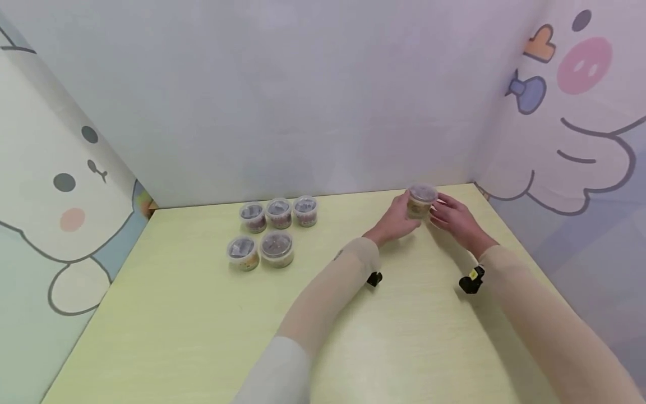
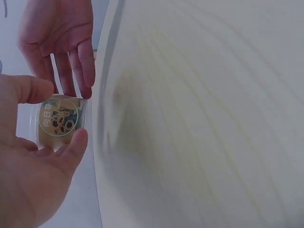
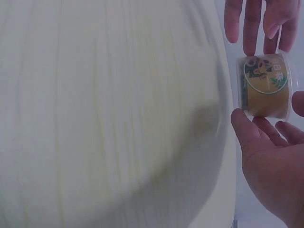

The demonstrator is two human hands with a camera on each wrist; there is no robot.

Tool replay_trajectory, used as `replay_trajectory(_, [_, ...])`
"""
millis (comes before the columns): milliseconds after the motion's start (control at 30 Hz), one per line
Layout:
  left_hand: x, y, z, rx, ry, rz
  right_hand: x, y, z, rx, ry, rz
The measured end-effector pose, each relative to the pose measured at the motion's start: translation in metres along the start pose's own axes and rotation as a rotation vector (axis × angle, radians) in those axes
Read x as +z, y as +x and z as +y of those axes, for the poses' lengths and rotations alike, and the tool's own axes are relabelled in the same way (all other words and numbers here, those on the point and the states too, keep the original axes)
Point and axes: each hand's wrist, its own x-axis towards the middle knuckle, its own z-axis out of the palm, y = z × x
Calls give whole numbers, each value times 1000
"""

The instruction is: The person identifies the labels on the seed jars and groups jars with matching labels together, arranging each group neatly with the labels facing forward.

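A small clear plastic tub [image 1: 421, 202] with a lid is held off the table toward the back right. My left hand [image 1: 396, 221] grips its left side, thumb and fingers around the wall. From the right, my right hand [image 1: 456, 221] reaches with fairly straight fingers, its fingertips right at the tub's side. In the left wrist view the tub [image 2: 59, 118] shows tan contents and a round label with flowers and Chinese characters. The right wrist view has the tub [image 3: 266, 85] between the two hands.
Several similar lidded tubs stand left of centre: a back row including one tub [image 1: 279, 213], and in front two more, such as a wider tub [image 1: 277, 248]. The pale yellow table [image 1: 202, 331] meets a white back wall [image 1: 303, 112] and side panels with cartoon animals.
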Motion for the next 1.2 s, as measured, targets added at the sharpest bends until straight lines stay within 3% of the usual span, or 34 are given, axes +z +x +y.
replay_trajectory(133, [-12, -12, -1, -7, -37, 79, 20, -8, 0, -72, -11, 5])
replay_trajectory(333, [-38, -34, -1, 1, -178, 209, 58, -14, 1, -184, 52, 16])
replay_trajectory(467, [-59, -50, 0, -13, -149, 263, 84, -12, 1, -255, 97, 13])
replay_trajectory(600, [-80, -70, -5, -16, -137, 297, 111, -11, 2, -265, 29, -37])
replay_trajectory(733, [-102, -91, -10, -31, -171, 268, 130, -11, 3, -241, -23, -96])
replay_trajectory(867, [-120, -109, -14, -67, -216, 187, 145, -15, -2, -229, -65, -124])
replay_trajectory(1000, [-136, -122, -14, -61, -298, 109, 157, -21, -11, -215, -107, -164])
replay_trajectory(1200, [-156, -142, -7, -46, -358, 84, 177, -28, -28, -186, -145, -224])
